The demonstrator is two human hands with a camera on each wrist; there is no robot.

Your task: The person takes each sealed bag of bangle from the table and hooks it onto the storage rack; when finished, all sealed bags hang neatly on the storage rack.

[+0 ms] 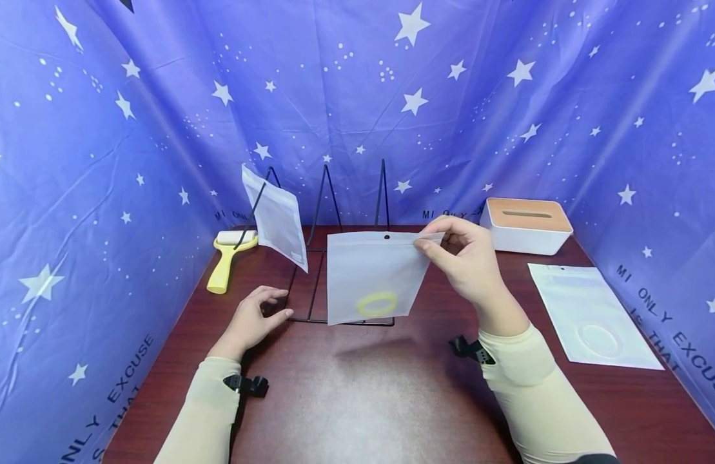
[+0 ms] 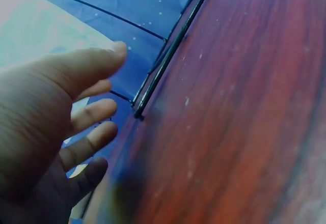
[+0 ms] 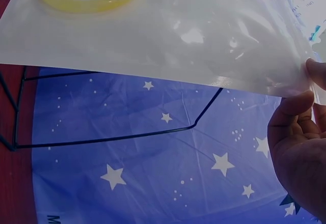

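Note:
My right hand (image 1: 467,264) pinches the top right corner of a whitish zip bag (image 1: 365,267) between thumb and fingers. Through its frosted face shows a yellow ring (image 1: 377,304), lying near the bottom; the right wrist view shows the ring clearly. The bag hangs in front of a black wire rack (image 2: 173,48) with several pointed uprights. Another whitish bag (image 1: 278,219) is on the rack's left upright, tilted. My left hand (image 1: 255,322) is by the rack's front left corner, fingers loosely bent and holding nothing.
A yellow-handled roller (image 1: 222,267) lies at the back left. At the back right stands a white tissue box (image 1: 531,240) with a wooden lid. A flat bag (image 1: 589,316) with a round shape inside lies on the right. Starry blue cloth surrounds the table.

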